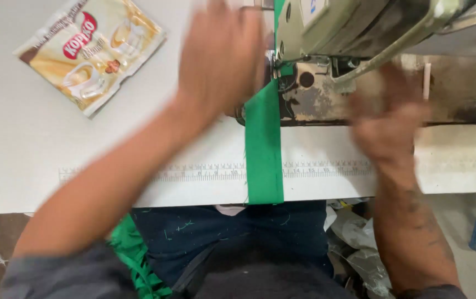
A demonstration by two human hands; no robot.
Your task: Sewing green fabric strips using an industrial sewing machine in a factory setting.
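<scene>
The long green fabric strip [264,149] runs from near desk [38,138] edge toward the machine; my left hand [221,58], fingers apart, lies nearer than my blurred right hand [390,119], grip unclear.

Setting: sewing workshop, one garment workstation. Evidence: industrial sewing machine [359,33], paint worn, mounted on a pale work table [33,138]; measuring scale [204,173] printed along the table's front edge; green fabric strip [264,149] running under the machine head; green offcuts [135,260] heaped beside the seated person's lap, thread scraps on dark trousers.
</scene>
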